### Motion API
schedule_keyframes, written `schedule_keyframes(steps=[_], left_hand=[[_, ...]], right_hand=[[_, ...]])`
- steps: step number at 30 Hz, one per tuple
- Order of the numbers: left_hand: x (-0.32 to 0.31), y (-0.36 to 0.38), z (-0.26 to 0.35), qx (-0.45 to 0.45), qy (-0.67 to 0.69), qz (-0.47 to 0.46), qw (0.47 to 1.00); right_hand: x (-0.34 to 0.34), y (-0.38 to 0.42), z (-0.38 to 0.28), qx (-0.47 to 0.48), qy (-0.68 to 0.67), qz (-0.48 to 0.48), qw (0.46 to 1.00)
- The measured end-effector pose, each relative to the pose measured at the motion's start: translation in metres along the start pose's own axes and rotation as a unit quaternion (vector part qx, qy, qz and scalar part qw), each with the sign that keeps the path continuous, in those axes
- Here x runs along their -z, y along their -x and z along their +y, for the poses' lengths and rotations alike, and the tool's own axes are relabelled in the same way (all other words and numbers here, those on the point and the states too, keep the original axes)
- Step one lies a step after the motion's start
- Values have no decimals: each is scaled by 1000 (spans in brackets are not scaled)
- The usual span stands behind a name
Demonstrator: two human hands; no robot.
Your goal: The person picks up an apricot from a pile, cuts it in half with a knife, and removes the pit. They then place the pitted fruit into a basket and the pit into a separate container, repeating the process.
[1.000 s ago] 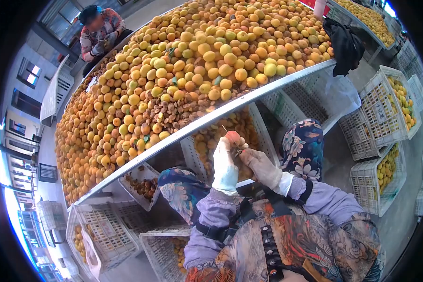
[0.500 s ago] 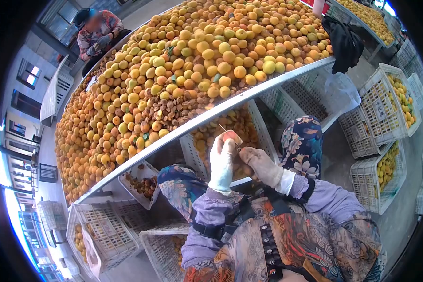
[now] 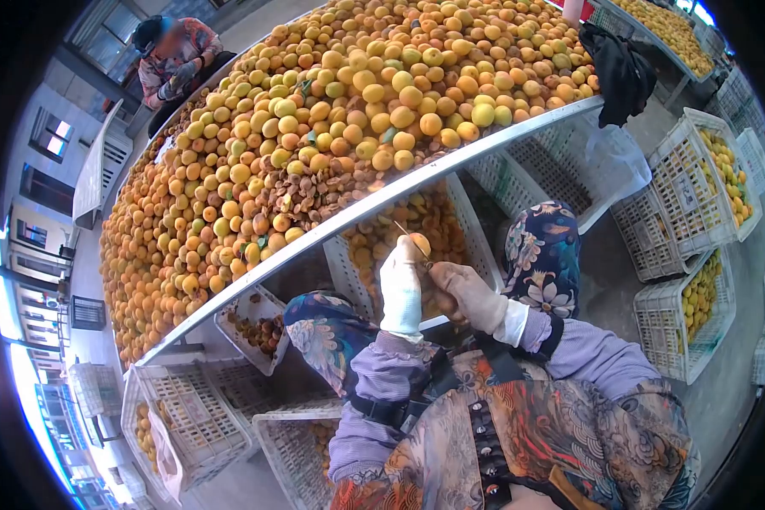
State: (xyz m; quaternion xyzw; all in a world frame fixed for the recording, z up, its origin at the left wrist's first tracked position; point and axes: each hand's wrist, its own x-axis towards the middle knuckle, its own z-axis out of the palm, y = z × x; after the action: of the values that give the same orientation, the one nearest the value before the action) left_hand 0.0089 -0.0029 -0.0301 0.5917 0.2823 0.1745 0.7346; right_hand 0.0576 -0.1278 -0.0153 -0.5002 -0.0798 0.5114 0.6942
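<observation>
My left hand [image 3: 401,289], in a white glove, is closed around an apricot [image 3: 420,244] held over a white crate. Close beside it, my gloved right hand [image 3: 472,296] is closed on a thin pointed tool [image 3: 402,229], whose tip sticks out past the apricot. The fingers hide the tool's handle, so its exact kind cannot be made out. Below both hands, the white crate [image 3: 482,246] contains many opened apricot pieces [image 3: 446,225] between my knees.
A metal-edged table [image 3: 450,166] heaped with apricots [image 3: 255,170] and a patch of brown pits [image 3: 310,191] slopes across in front. Plastic crates [image 3: 667,212] stand at right and lower left. A black cloth [image 3: 618,72] hangs on the table corner. Another person [image 3: 178,64] sits at the far left.
The apricot has turned in my left hand, from a pinkish side to a rounder orange one. Both hands stay close together, with only a slight shift.
</observation>
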Motion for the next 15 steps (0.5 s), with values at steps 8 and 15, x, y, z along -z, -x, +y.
schedule_keyframes(steps=[8, 15], left_hand=[[-5, 5, -5, 24, 148, 39, 988], [-1, 13, 9, 28, 88, 56, 994]], right_hand=[[-2, 2, 5, -40, -107, -107, 988], [-4, -7, 12, 82, 106, -2, 991]])
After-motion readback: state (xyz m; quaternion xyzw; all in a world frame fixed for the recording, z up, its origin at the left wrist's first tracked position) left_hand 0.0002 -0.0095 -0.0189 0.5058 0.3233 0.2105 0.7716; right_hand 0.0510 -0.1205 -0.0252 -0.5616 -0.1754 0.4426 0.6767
